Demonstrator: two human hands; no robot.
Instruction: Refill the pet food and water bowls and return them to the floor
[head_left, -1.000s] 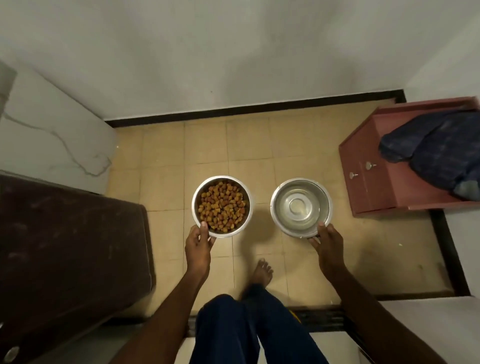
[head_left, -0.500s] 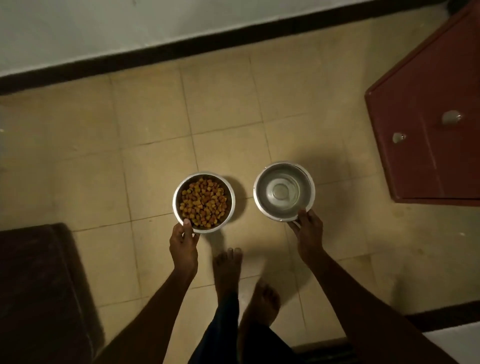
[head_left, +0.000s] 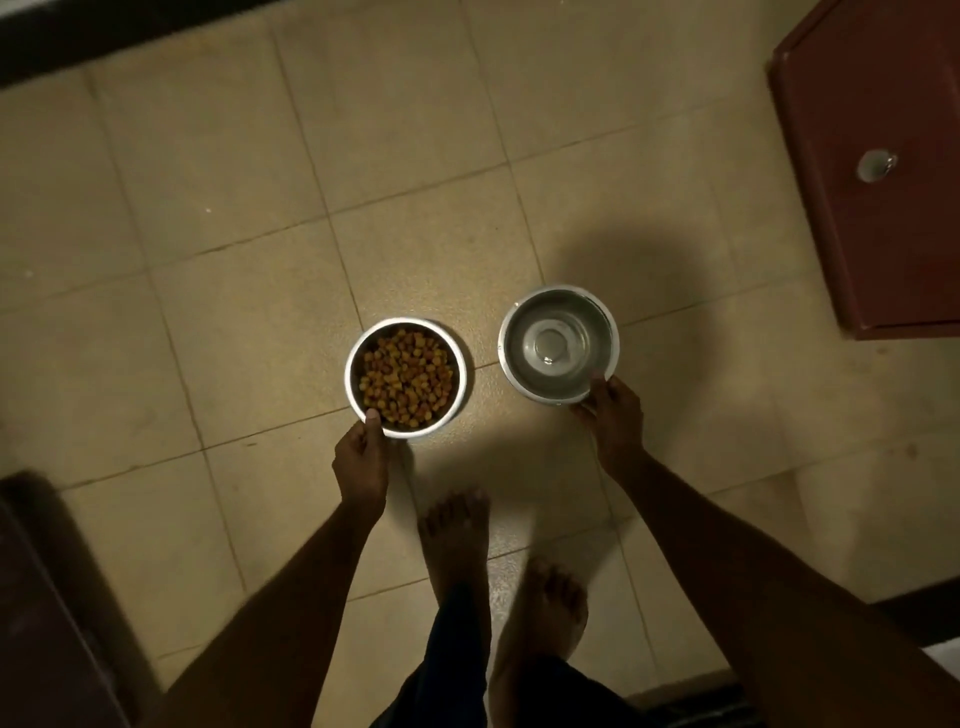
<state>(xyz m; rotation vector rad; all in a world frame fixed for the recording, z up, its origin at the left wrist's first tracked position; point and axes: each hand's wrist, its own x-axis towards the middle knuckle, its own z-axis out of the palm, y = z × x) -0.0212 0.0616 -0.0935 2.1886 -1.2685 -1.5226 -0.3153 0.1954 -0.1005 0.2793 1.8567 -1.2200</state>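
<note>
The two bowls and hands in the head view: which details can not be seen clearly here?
- Food bowl: whether it touches the floor; a top-down view hides its underside.
- Water bowl: water level unclear; clear water in dim light.
- Left hand and right hand: fingers hidden below the rims, only thumbs show.
- Red cabinet: cut off by the right edge.

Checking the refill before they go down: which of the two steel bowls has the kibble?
The bowl in the left hand: the kibble bowl is heaped with brown pellets. The water bowl in the right hand shows only its shiny bottom.
</note>
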